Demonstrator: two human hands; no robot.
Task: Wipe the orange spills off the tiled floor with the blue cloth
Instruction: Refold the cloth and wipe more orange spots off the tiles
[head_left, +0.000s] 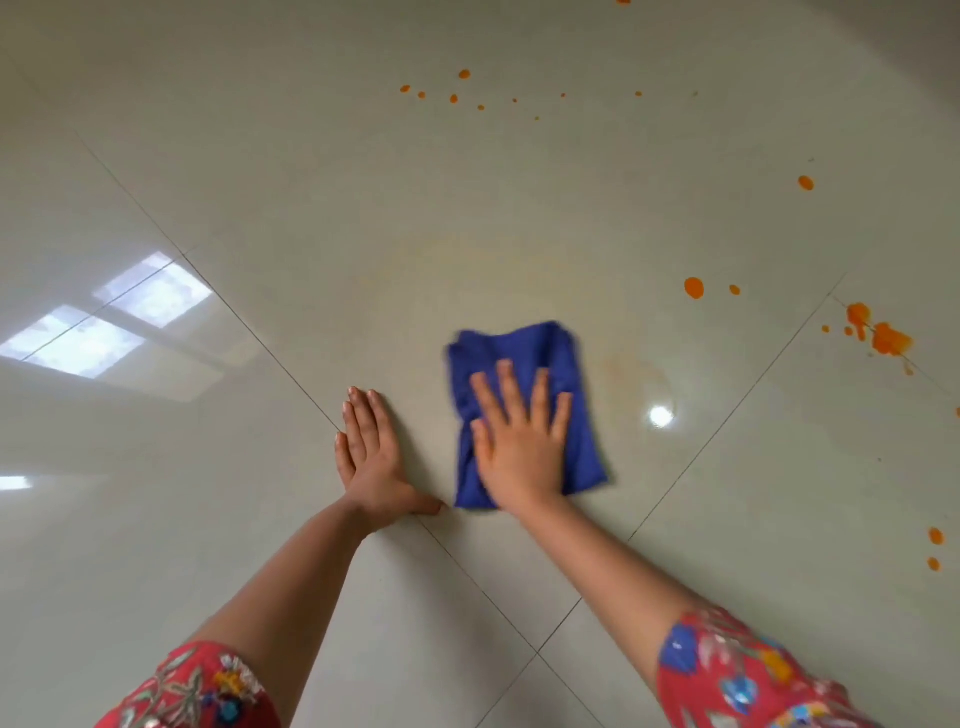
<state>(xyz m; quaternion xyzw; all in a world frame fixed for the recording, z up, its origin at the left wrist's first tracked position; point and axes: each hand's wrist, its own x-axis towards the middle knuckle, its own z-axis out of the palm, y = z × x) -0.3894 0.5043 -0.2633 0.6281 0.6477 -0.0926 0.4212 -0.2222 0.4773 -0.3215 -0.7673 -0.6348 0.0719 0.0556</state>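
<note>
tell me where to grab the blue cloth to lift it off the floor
Pinch the blue cloth at its rumpled far edge, coming down from the far side. It lies flat on the floor under the open right hand, which covers its middle; that bunched edge is probably the only fold to catch.

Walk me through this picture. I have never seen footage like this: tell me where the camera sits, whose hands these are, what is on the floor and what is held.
There is no machine here. One camera worn on a person's head looks down at their own bare hands. The left hand lies flat on the tiled floor. The right hand presses a blue cloth against the floor with spread, straight fingers; nothing is gripped. Orange spills dot the tiles to the right and farther ahead.
</note>
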